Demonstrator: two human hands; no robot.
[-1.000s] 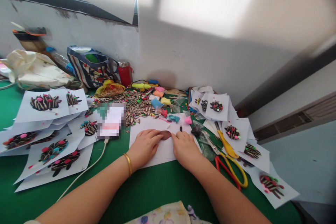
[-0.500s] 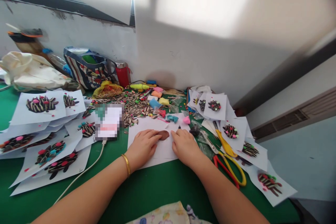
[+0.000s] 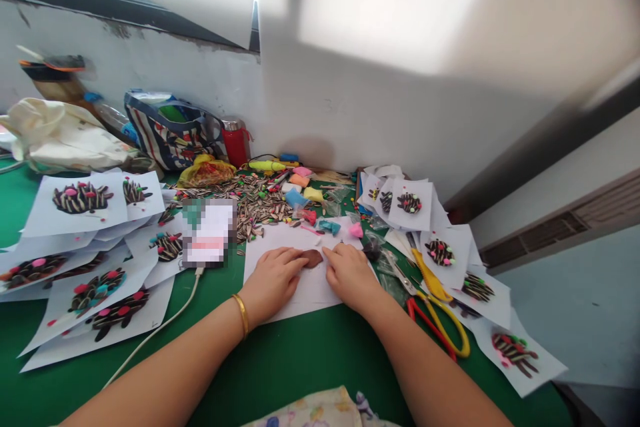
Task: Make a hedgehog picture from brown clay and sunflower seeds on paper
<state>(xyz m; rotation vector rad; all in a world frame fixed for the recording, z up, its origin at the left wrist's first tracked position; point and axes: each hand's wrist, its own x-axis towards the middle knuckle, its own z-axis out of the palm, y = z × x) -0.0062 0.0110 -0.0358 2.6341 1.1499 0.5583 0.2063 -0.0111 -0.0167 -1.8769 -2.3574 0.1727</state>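
Note:
A flat brown piece of modelling clay (image 3: 314,258), pointed at its right end, lies on a white sheet of paper (image 3: 290,307). My left hand (image 3: 274,279) rests palm down on the sheet with its fingers stretched out, their tips at the clay's left edge. On the other side, my right hand (image 3: 351,277) has its fingers curled, and the index fingertip is close to the clay's pointed end. Whatever may be inside those curled fingers is hidden. Small lumps of pink clay (image 3: 355,230) and teal clay (image 3: 329,227) lie beyond the hands.
Sunflower seeds (image 3: 255,203) are heaped behind the paper. Stacked seed pictures (image 3: 80,220) lie left, others (image 3: 440,252) right. Scissors (image 3: 445,320) with yellow and red handles lie beside my right forearm. A phone (image 3: 207,233) with a white cable, bags (image 3: 170,130) and a red flask (image 3: 235,143) stand left.
My right hand has shifted slightly left and up, its index fingertip closer to the clay's point. The dark tip showing behind that hand is barely visible now. My left hand stays put.

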